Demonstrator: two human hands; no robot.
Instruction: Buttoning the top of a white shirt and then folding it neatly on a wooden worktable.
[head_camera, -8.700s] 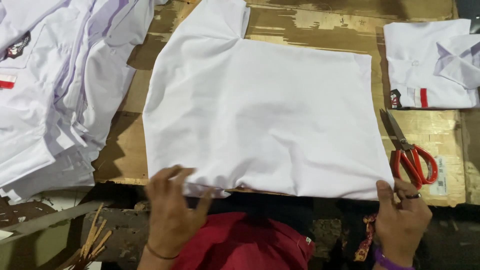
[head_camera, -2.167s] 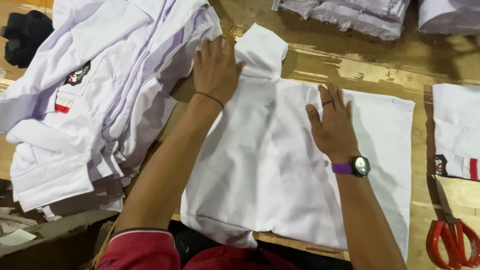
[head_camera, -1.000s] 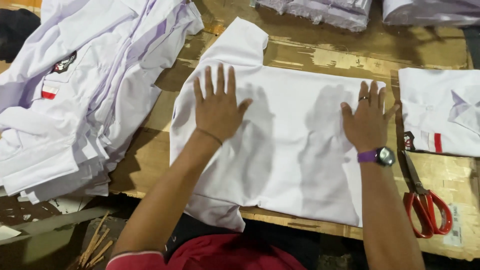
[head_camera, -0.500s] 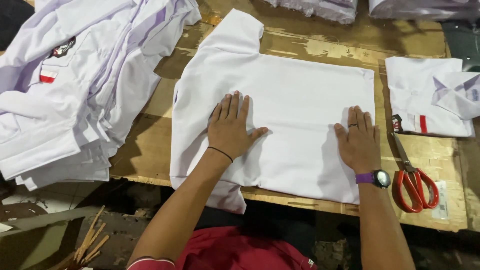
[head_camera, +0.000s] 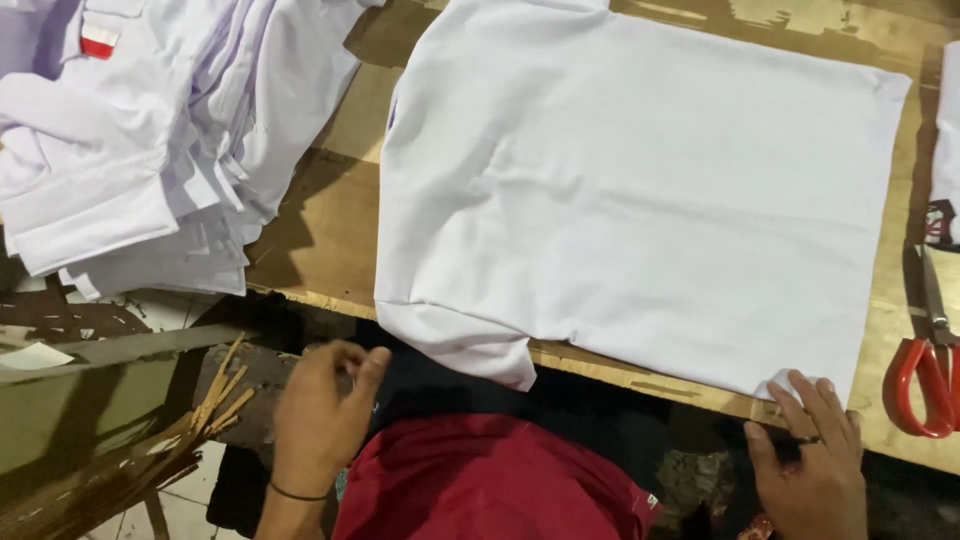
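Now right hand (head_camera: 812, 465) pinches white shirt (head_camera: 640, 190) corner; left hand's (head_camera: 322, 415) grip loose.

Garment workshop. A worn wooden table (head_camera: 330, 230) carries a flat white shirt (head_camera: 640, 190) at 12 o'clock, a stack of identical white shirts (head_camera: 150, 150) at 10 o'clock, and red-handled scissors (head_camera: 925, 370) at 3 o'clock.
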